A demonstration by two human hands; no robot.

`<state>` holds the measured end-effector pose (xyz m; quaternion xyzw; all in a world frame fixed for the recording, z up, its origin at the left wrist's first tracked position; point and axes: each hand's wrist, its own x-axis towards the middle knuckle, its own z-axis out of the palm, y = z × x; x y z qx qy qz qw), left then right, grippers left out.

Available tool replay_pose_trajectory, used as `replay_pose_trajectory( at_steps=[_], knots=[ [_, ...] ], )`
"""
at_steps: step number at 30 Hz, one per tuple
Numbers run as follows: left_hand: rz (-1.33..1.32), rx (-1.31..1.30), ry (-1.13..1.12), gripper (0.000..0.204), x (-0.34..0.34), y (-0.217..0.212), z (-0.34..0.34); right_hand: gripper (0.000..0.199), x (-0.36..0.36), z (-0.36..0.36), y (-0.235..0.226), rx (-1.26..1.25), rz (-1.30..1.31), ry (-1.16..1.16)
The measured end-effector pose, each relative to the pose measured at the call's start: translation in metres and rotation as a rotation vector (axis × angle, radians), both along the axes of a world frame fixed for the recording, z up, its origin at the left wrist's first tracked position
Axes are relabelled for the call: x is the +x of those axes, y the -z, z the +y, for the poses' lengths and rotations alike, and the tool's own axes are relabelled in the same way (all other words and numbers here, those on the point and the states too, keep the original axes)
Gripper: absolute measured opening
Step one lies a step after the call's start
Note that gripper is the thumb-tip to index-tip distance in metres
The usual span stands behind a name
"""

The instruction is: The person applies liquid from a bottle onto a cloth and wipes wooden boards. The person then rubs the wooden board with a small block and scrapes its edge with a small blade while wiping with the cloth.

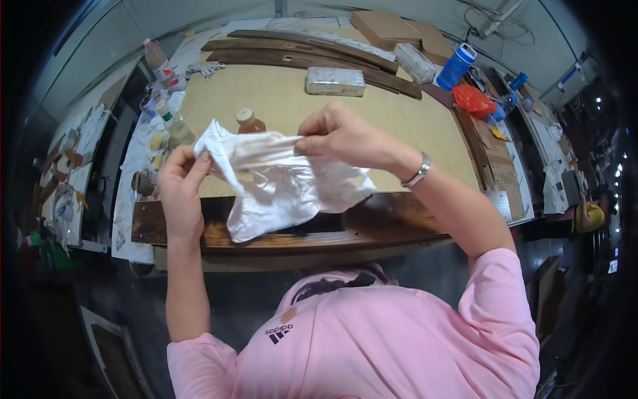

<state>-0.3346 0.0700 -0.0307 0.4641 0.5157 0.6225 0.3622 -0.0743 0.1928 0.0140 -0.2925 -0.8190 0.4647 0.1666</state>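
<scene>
Stretching a white cloth (279, 183) between 2 hands above a dark plank (372, 223), the left hand (179, 186) pinches one corner, the right hand (339, 136) pinches the top edge. Keeping both pinches firm should hold it taut. An amber bottle (249, 122) sits partly hidden behind.

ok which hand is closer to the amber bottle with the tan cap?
Right, narrowly. The right hand pinches the white cloth just right of the amber bottle; the left hand grips the cloth's other end, lower and to the bottle's left.
</scene>
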Motion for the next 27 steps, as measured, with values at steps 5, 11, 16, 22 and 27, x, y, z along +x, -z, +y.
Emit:
replay_pose_trajectory(
  at_steps=[5,11,16,22,27],
  knots=[
    [0.733,0.262,-0.279,0.044,-0.003,0.006,-0.009,0.026,-0.025,0.001,-0.007,0.071,-0.146,0.003],
    [0.529,0.153,0.113,0.054,0.030,0.011,-0.010,0.020,-0.063,-0.008,-0.002,-0.304,0.278,-0.284],
    [-0.063,-0.188,0.189,0.021,0.024,0.017,-0.019,0.014,-0.067,0.034,0.018,-0.441,0.173,-0.164],
    [-0.434,-0.133,-0.006,0.025,0.000,0.031,-0.036,0.067,-0.094,0.102,0.113,-0.087,-0.164,0.073],
    [-0.471,-0.232,-0.044,0.027,-0.013,0.028,-0.039,0.089,-0.141,0.123,0.209,-0.367,0.150,0.107]
  ],
)
